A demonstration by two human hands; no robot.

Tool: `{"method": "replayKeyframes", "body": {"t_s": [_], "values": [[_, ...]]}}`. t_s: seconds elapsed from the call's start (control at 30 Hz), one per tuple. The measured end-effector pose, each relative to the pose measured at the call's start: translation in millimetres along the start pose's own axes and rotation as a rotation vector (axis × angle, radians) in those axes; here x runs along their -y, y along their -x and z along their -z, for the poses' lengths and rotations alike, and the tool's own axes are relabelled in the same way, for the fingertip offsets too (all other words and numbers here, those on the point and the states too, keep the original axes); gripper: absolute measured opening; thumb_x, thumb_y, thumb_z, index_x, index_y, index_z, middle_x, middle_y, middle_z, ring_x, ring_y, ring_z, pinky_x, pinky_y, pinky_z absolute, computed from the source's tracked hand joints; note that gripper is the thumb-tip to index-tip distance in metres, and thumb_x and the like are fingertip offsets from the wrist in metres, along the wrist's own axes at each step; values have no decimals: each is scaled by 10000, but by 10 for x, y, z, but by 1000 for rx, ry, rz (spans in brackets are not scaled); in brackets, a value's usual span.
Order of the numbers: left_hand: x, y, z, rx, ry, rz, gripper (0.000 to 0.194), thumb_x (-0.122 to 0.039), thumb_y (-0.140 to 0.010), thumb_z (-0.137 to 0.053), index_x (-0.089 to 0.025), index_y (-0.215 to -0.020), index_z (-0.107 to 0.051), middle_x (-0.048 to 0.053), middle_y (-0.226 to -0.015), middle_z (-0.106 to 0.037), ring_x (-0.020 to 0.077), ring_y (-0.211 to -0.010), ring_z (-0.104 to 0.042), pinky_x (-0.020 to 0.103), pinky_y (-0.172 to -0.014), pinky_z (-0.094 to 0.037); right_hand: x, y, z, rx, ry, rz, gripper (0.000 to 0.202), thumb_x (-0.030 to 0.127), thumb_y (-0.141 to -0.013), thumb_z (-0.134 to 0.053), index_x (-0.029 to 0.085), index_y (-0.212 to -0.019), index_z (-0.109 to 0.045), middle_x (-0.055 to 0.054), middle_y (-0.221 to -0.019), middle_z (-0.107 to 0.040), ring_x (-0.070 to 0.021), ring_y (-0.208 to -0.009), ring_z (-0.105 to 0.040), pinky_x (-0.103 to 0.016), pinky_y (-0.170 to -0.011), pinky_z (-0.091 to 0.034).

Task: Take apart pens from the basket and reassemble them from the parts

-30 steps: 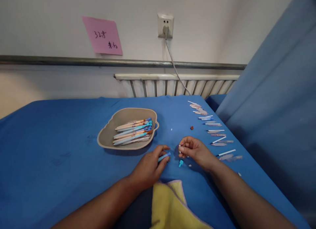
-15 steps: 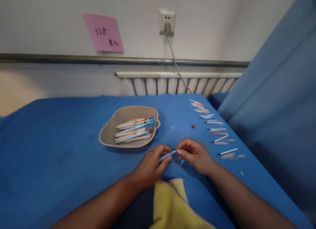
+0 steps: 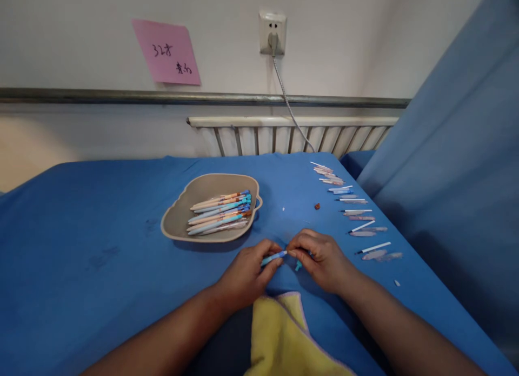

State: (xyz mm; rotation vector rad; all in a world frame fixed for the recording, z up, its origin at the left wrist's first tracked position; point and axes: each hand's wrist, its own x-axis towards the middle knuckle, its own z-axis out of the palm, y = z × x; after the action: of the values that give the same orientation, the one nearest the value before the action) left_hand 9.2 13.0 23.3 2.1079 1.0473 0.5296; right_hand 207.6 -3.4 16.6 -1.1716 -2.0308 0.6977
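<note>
My left hand (image 3: 246, 272) is closed around the barrel of a light-blue pen (image 3: 274, 257), which points up to the right. My right hand (image 3: 323, 258) pinches at the pen's far end. Whatever small part sits between those fingertips is hidden. Just below the right fingers a small teal plastic piece (image 3: 299, 265) shows against the blue cloth. Behind my hands stands a beige basket (image 3: 172, 230) with several pens (image 3: 219, 216) lying in it, their ends blue, teal and brown.
White refills and clear pen parts (image 3: 375, 254) lie in small groups along the right of the blue cloth (image 3: 101, 213). A brown bit (image 3: 317, 206) and a white bit (image 3: 283, 209) lie beyond my hands. A yellow towel (image 3: 275, 332) is at the front. A blue curtain (image 3: 454, 121) hangs right.
My right fingertips have closed in on the pen's end, and the dark and white part that showed there is now covered. The left hand keeps hold of the pen.
</note>
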Motion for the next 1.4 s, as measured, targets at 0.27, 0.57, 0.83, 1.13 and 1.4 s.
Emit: {"method": "replayKeyframes", "body": {"t_s": [0.27,0.57,0.83,1.13,1.4], "values": [[-7,0,-3,-16,20,-22,116,-262,-872,-496,-192,-918,-577,6,-869,-675,142,-797,-609,237,-712,-423,29,-2,8,45,-14,46,144,145,-869,-485,198,-879,-619,-46,-837,-614,-156,-803,-574,-268,-723,-443],[3,4,3,22,82,21,166,-301,-891,-460,-194,-954,-572,22,-884,-684,154,-812,-621,233,-680,-446,-12,-15,-81,-20,-403,-265,79,242,-834,-557,188,-801,-603,-8,-695,-672,-134,-634,-606,-246,-599,-453],[4,-5,-6,-14,55,0,154,-285,-873,-489,-200,-955,-588,14,-863,-688,151,-787,-623,240,-692,-447,-81,-21,62,-6,-177,-194,69,248,-802,-600,202,-843,-632,-5,-736,-631,-132,-662,-573,-241,-601,-431],[4,1,5,-39,27,0,168,-300,-882,-480,-202,-974,-579,12,-849,-683,152,-780,-623,237,-686,-442,12,99,71,365,390,-41,283,18,-785,-474,196,-946,-623,-72,-933,-604,-163,-808,-578,-254,-697,-400],[-33,11,35,-52,30,-9,187,-316,-887,-458,-199,-966,-580,18,-840,-678,156,-773,-615,243,-691,-449,-102,16,-5,125,110,-99,124,121,-827,-523,191,-908,-584,-47,-872,-592,-160,-800,-566,-261,-705,-425]]}}
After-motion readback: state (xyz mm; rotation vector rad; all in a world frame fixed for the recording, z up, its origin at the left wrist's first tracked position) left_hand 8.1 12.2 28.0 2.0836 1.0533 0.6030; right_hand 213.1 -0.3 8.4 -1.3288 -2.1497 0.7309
